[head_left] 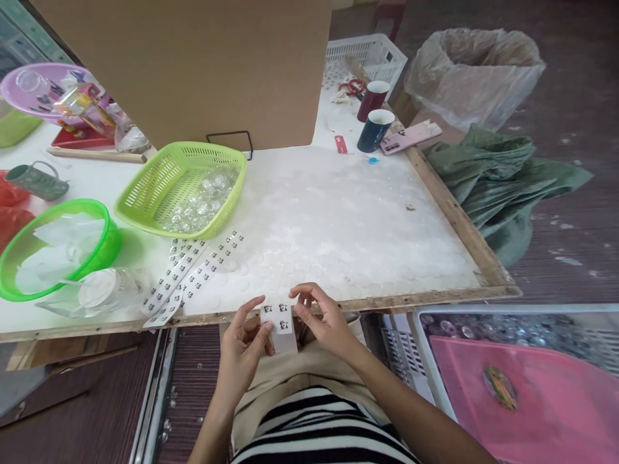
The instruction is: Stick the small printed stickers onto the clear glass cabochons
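Note:
A small strip of white backing with black panda-like stickers (283, 310) is pinched between the thumb and fingers of my left hand (244, 341), just over the table's front edge. Beside the strip's right edge is my right hand (325, 319), its fingers bent, with a gap between thumb and index fingertip. I see nothing held in it. More printed sticker strips (193, 274) lie on the table to the left, partly under a light green basket (145, 196). Clear glass-like pieces (206, 200) are heaped inside that basket.
A wooden rim (445, 200) borders the white table. At left stand a green bowl (109, 241) of white paper pieces and a clear plastic cup (99, 288). A big cardboard panel (207, 71) rises behind; two mugs (374, 131) and a phone (411, 136) are at back right.

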